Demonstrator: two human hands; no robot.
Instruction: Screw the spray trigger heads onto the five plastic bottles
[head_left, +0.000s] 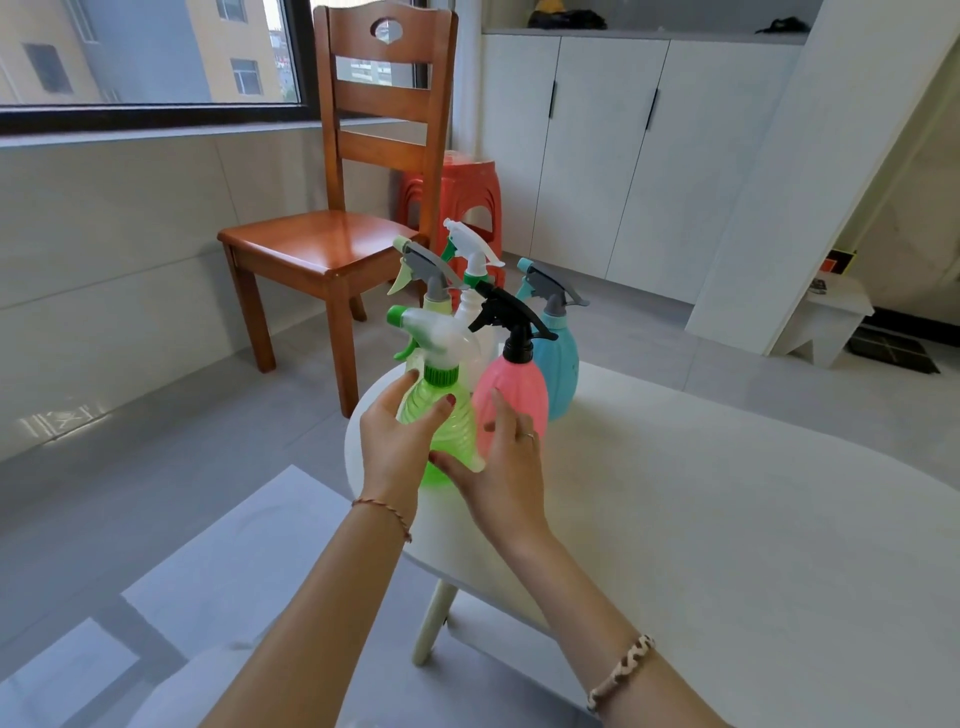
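Five spray bottles stand clustered at the left end of the white table, each with a trigger head on it. In front is the translucent green bottle with a white and green head. My left hand grips its upper body from the left, thumb and forefinger round it. My right hand touches its lower part with the thumb, fingers straight up between it and the pink bottle with a black head. Behind stand the blue bottle, the white bottle and a pale yellow-green bottle.
A wooden chair stands on the floor beyond the table's left end, with a red plastic stool behind it. White cabinets line the back wall. The table's rounded edge runs close to the left of the bottles.
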